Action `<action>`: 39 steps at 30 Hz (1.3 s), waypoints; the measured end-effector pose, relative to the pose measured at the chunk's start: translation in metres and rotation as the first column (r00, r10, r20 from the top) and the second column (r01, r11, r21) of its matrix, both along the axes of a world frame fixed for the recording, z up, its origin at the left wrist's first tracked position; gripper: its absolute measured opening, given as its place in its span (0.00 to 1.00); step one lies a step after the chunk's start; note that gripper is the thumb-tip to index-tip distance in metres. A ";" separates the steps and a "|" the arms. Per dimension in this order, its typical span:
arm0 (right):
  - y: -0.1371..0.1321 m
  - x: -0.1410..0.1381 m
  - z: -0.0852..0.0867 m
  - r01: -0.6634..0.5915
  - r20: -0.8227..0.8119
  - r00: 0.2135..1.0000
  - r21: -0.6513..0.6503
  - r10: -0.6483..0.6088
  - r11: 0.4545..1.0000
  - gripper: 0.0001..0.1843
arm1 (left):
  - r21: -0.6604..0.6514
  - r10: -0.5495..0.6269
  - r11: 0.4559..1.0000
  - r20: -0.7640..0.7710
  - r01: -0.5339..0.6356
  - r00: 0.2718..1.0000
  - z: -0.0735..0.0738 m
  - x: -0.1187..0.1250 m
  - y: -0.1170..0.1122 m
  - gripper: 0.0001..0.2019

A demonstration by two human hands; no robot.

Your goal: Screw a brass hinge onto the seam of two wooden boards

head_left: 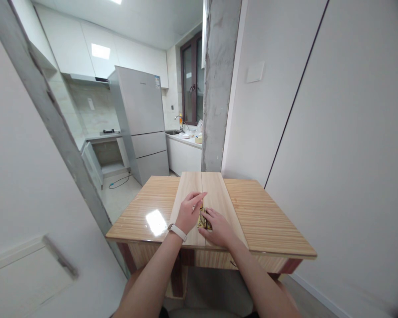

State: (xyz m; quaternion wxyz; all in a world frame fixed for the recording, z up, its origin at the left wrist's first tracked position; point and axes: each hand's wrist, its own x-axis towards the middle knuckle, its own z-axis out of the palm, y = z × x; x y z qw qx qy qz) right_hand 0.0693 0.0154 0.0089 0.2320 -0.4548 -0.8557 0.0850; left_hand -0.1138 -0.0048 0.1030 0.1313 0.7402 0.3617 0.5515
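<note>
Two pale wooden boards (219, 187) lie side by side on the table, with a narrow seam between them. Across that seam, towards the near end, rests a small gold-coloured metal fitting (200, 224) that looks like a latch or hinge. My right hand (220, 228) lies on the boards, its thumb and fingers closed around the fitting's right side and partly covering it. Just above and left of the fitting is my left hand (188, 213), fingers stretched out towards the right, nothing visible in them. A white-banded watch (178, 231) circles my left wrist.
The striped wood table (268, 216) has a glossy top and a drawer front below. Beyond it stand a grey refrigerator (144, 106), a sink counter (185, 150) and an open lower cabinet (108, 154). A white wall (334, 132) rises at the right.
</note>
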 end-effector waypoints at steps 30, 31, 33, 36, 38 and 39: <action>0.000 0.000 0.000 -0.012 0.001 1.000 0.024 0.012 1.000 0.37 | -0.018 -0.044 0.999 0.018 0.044 0.999 0.003 0.004 -0.001 0.17; 0.000 0.000 0.000 -0.018 -0.002 1.000 0.029 0.018 0.999 0.37 | -0.021 -0.057 0.998 0.024 0.057 0.998 0.003 0.005 -0.002 0.17; 0.000 0.001 0.001 -0.031 -0.011 0.999 0.038 0.031 0.999 0.37 | -0.031 -0.074 0.997 0.035 0.075 0.997 0.003 0.005 -0.002 0.18; -0.001 0.001 0.002 -0.035 -0.022 0.999 0.041 0.036 0.999 0.37 | -0.048 -0.087 0.995 0.045 0.089 0.995 0.004 0.006 -0.003 0.17; -0.001 0.000 0.002 -0.031 -0.024 0.999 0.040 0.032 0.999 0.37 | -0.051 -0.091 0.994 0.047 0.093 0.995 0.004 0.005 -0.003 0.17; -0.001 0.000 0.002 -0.027 -0.023 0.999 0.039 0.028 0.999 0.37 | -0.049 -0.091 0.994 0.047 0.093 0.995 0.005 0.005 -0.004 0.17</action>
